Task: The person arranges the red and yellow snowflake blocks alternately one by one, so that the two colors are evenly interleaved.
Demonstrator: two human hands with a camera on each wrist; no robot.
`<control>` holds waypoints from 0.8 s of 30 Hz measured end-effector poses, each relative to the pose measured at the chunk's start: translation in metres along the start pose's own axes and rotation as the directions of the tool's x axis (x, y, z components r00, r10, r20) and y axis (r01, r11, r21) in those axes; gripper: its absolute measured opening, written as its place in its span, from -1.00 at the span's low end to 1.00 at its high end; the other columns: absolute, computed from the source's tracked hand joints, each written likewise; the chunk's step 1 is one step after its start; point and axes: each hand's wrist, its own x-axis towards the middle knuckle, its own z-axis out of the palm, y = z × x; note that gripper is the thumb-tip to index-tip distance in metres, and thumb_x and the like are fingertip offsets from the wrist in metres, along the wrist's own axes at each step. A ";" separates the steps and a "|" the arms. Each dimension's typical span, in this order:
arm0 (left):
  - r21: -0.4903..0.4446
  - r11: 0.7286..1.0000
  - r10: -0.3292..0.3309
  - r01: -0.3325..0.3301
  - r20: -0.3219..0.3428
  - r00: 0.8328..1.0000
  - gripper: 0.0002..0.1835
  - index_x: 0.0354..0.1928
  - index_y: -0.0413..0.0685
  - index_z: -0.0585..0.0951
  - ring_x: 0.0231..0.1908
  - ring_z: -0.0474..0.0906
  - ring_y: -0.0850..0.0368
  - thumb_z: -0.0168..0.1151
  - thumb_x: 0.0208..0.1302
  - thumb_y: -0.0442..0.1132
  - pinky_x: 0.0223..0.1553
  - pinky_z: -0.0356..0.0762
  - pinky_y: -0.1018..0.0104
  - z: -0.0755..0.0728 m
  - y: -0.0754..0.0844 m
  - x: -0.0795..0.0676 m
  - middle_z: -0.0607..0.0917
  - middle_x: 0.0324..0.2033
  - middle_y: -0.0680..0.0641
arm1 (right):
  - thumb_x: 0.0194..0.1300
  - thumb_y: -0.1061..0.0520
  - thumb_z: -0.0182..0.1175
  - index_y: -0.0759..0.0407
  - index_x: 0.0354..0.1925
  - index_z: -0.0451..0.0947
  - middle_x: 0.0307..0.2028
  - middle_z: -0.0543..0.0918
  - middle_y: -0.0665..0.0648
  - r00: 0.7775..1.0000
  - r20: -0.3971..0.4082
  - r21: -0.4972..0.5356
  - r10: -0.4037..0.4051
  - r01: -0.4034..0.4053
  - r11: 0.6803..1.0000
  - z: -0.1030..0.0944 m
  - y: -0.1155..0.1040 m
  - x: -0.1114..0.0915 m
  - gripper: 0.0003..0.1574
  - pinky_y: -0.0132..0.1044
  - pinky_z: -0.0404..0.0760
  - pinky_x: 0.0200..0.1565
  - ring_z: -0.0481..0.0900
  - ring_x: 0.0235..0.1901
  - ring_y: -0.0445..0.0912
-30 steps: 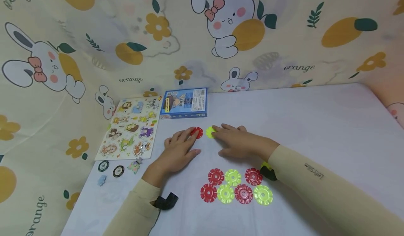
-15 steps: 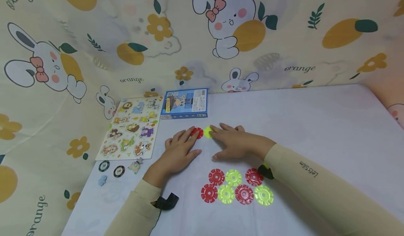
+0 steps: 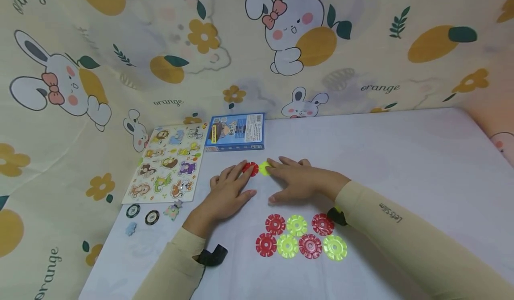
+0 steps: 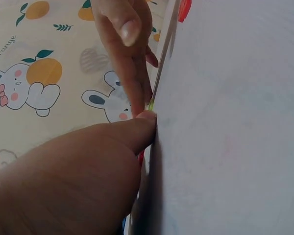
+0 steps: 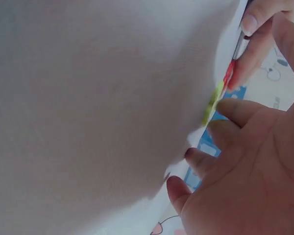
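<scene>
A red flower-shaped disc (image 3: 251,169) lies flat on the white table, and the fingertips of my left hand (image 3: 226,195) rest on its left side. Right beside it, edge to edge or nearly so, is a yellow-green disc (image 3: 263,168). My right hand (image 3: 295,180) touches that disc with extended fingers, covering its right part. In the right wrist view the yellow-green disc (image 5: 213,104) shows at the fingertips, with the red disc (image 5: 229,73) beyond it. Nearer to me, several red discs (image 3: 266,245) and yellow-green discs (image 3: 287,246) lie in two rows; another is mostly hidden under the right sleeve.
A blue box (image 3: 234,132) stands at the back. Left of it lies an animal puzzle board (image 3: 164,164). Two black-rimmed chips (image 3: 152,217), a small blue piece (image 3: 130,228) and a colourful piece (image 3: 172,211) lie in front of the board. Patterned cloth (image 3: 353,68) walls the back.
My right hand has slid the yellow-green disc left, closing the gap to the red disc. Over the last half second both hands have stayed almost still; the left hand has kept its place.
</scene>
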 end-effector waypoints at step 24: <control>-0.047 0.995 0.092 -0.090 0.040 0.995 -0.17 0.51 0.16 0.03 0.45 -0.32 0.04 -0.31 0.32 0.42 0.31 -0.26 -0.19 0.009 0.030 -0.003 -0.06 0.48 0.15 | 0.21 -0.04 0.33 -0.23 0.38 0.23 0.28 0.38 -0.05 0.942 -0.332 0.559 -0.050 0.239 0.794 0.034 0.052 -0.133 -0.17 0.10 0.38 0.13 0.33 0.24 -0.04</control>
